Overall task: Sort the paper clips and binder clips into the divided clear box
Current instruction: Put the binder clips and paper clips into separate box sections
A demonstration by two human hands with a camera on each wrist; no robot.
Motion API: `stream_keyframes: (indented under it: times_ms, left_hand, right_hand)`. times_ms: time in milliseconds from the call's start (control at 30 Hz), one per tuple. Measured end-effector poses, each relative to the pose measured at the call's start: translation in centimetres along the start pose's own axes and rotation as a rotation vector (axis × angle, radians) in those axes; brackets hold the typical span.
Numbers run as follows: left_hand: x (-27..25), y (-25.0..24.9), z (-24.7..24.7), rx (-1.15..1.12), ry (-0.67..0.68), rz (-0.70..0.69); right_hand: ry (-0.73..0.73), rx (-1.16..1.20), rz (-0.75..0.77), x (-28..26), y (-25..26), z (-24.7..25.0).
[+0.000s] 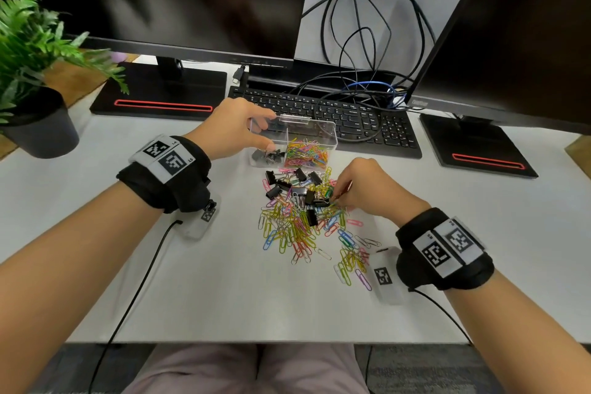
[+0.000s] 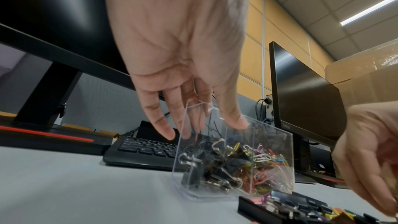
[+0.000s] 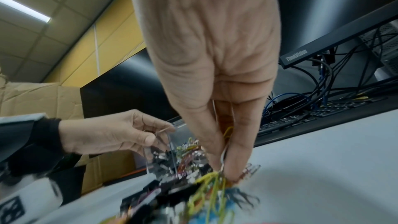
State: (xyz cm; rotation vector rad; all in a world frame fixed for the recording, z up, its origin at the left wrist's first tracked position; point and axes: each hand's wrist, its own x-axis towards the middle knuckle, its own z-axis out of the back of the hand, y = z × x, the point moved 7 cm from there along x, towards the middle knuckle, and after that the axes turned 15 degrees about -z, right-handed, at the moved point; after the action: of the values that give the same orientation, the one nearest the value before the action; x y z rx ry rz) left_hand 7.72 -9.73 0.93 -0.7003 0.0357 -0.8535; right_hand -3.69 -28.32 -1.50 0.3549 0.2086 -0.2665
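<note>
The divided clear box (image 1: 323, 131) stands on the white desk in front of the keyboard. Its left compartment holds black binder clips (image 1: 268, 155) and its right compartment holds coloured paper clips (image 1: 307, 153). My left hand (image 1: 270, 133) grips the box's left end, thumb on the near wall and fingers (image 2: 165, 130) over the far rim. Just in front of the box lies a mixed pile of paper clips (image 1: 294, 230) and binder clips (image 1: 300, 192). My right hand (image 1: 337, 197) reaches into the pile's right side, and its fingertips (image 3: 234, 168) pinch several paper clips.
A black keyboard (image 1: 351, 115) lies right behind the box, with tangled cables (image 1: 361, 51) beyond it. Two monitors on red-striped bases (image 1: 160, 96) flank the desk. A potted plant (image 1: 35, 80) stands at the far left. The desk's front edge (image 1: 256, 342) is close to my lap.
</note>
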Motion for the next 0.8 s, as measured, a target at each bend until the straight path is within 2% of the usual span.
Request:
stream_keyframes:
  times_ms: [167, 433, 567, 700, 800]
  left_hand:
    - [0.0, -0.1, 0.0, 0.004, 0.008, 0.004]
    - [0.1, 0.1, 0.0, 0.008, 0.010, 0.006]
    - [0.1, 0.1, -0.1, 0.008, 0.012, 0.007]
    - [0.1, 0.1, 0.0, 0.014, 0.012, -0.001]
    - [0.1, 0.1, -0.1, 0.015, 0.015, -0.004]
  right_hand:
    - [-0.017, 0.294, -0.183, 0.6, -1.0, 2.3]
    - [-0.111, 0.627, -0.190, 2.1, 0.5, 6.9]
    - [-0.148, 0.638, -0.187, 3.5, 2.8, 7.7]
    - [-0.153, 0.633, -0.259, 4.8, 3.8, 6.9]
    - [-0.172, 0.576, -0.238, 5.4, 4.2, 6.3]
